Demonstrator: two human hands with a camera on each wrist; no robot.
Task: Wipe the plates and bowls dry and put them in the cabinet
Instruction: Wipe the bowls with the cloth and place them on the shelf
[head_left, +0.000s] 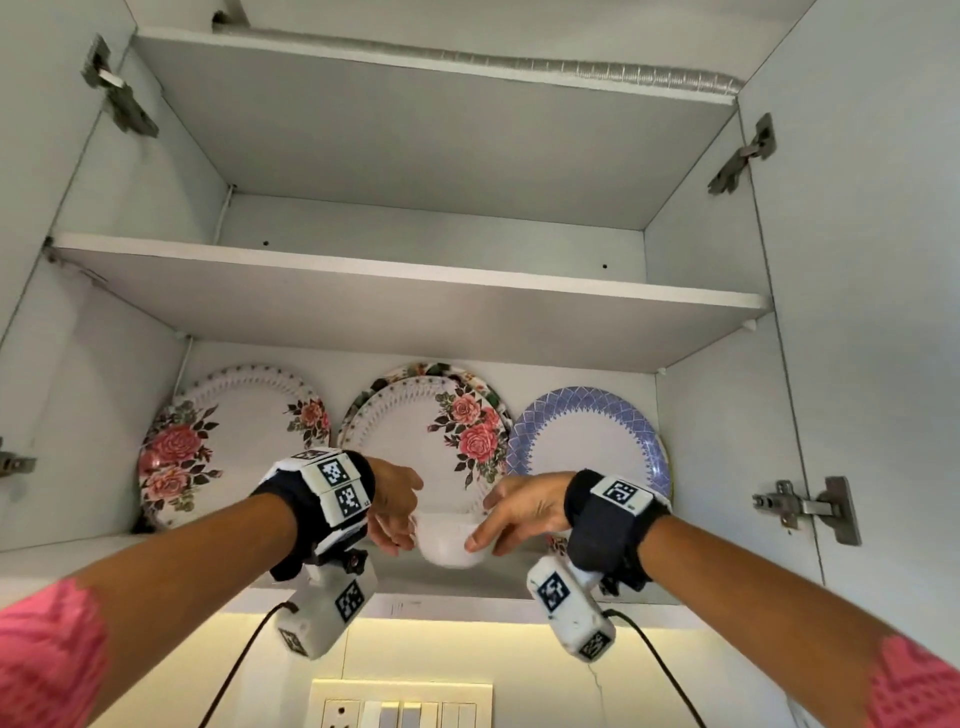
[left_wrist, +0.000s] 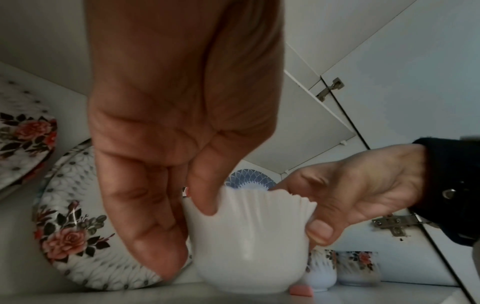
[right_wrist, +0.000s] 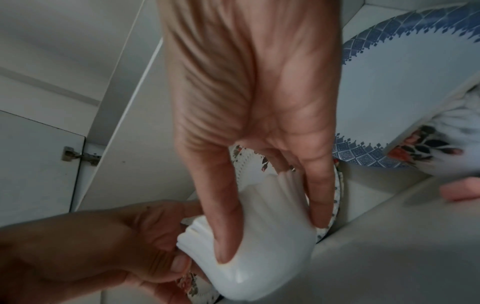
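A white fluted bowl (head_left: 451, 543) sits upright at the front of the cabinet's lower shelf (head_left: 467, 597), its base at the shelf surface. My left hand (head_left: 397, 530) grips its left rim, thumb outside and fingers curled over the edge. My right hand (head_left: 493, 525) holds the right side, thumb pressed on the wall. The left wrist view shows the bowl (left_wrist: 249, 246) between the left hand (left_wrist: 168, 185) and right hand (left_wrist: 363, 195). The right wrist view shows the same bowl (right_wrist: 265, 246) under the right hand's fingers (right_wrist: 223, 226). Behind it, floral plates (head_left: 431, 431) lean on the back wall.
Another floral plate (head_left: 228, 441) leans at the left and a blue-patterned plate (head_left: 587, 441) at the right. Two small floral cups (left_wrist: 358, 267) and a pink object (left_wrist: 379, 291) stand right of the bowl. Both cabinet doors are swung open. A middle shelf (head_left: 415, 280) is overhead.
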